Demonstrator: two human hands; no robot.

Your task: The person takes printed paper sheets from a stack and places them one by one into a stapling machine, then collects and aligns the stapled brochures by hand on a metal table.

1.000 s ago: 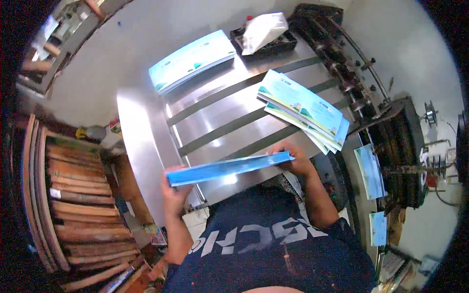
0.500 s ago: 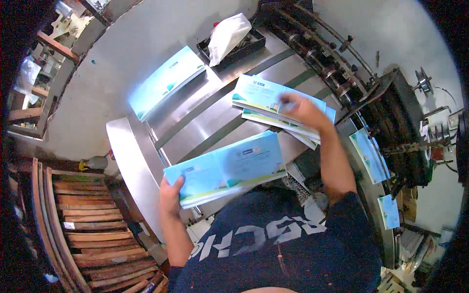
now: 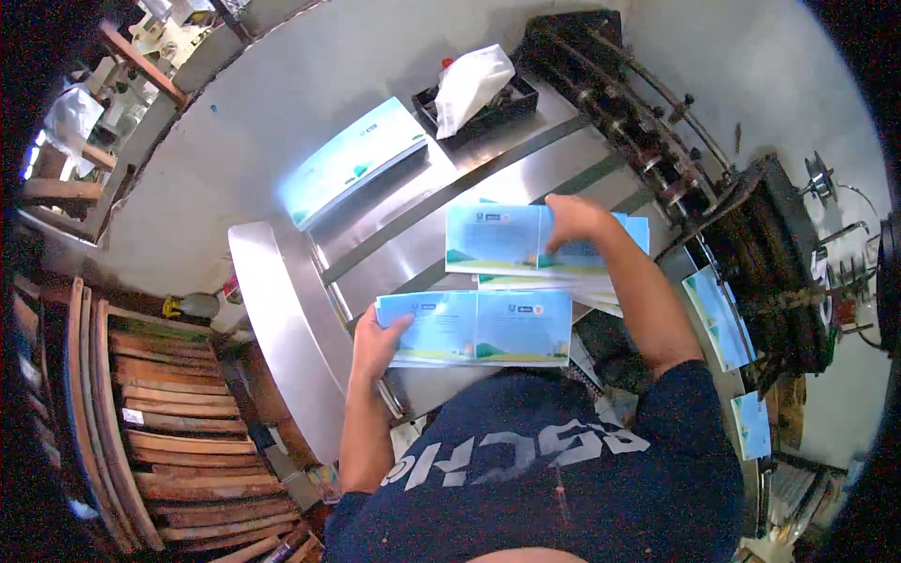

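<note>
Sheets [image 3: 479, 327], light blue with green hills printed along the bottom edge, lie flat over the steel table [image 3: 282, 310], gripped at their left end by the left hand [image 3: 380, 340]. Right hand [image 3: 572, 220] grasps another stack [image 3: 497, 239] beyond.

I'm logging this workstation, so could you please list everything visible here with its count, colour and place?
near sheet stack: one, blue and white, table's near edge, left hand holds it
middle sheet stack: one, blue, table centre, under right hand
far sheet stack: one, blue, table's far left corner
steel table: one, silver, centre
black tray: one, holding a white bag, far side
machine: one, dark, right
wooden slats: several, brown, lower left
left hand: one
right hand: one
</note>
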